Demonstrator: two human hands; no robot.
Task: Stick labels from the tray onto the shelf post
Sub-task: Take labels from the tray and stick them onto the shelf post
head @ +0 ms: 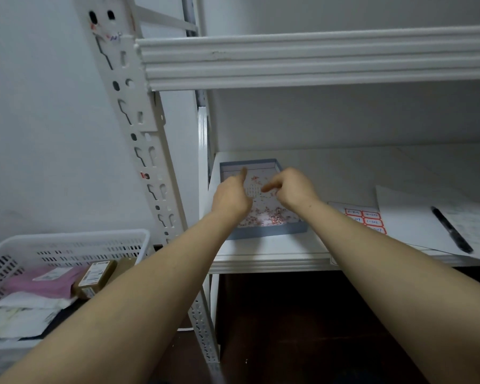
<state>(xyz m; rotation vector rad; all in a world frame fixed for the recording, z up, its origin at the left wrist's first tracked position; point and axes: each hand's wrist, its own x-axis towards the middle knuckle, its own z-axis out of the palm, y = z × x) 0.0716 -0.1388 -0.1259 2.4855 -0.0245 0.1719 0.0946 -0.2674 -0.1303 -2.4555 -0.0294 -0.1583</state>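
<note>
Tray (269, 233): on shelf (330, 173), right of post (147, 151); long axis runs away from viewer.
Labels (263, 214): red specks in tray, blurred.
Left hand (232, 196): over tray, one digit raised; grip unclear.
Right hand (294, 189): fingers curled, forefinger pointing left; grip unclear.

Both bare forearms are stretched forward. The left hand (231, 195) is seen from behind, thumb raised. The right hand (293, 189) is turned leftward, its fingers (270, 186) bunched together; any grip is hidden.
</note>
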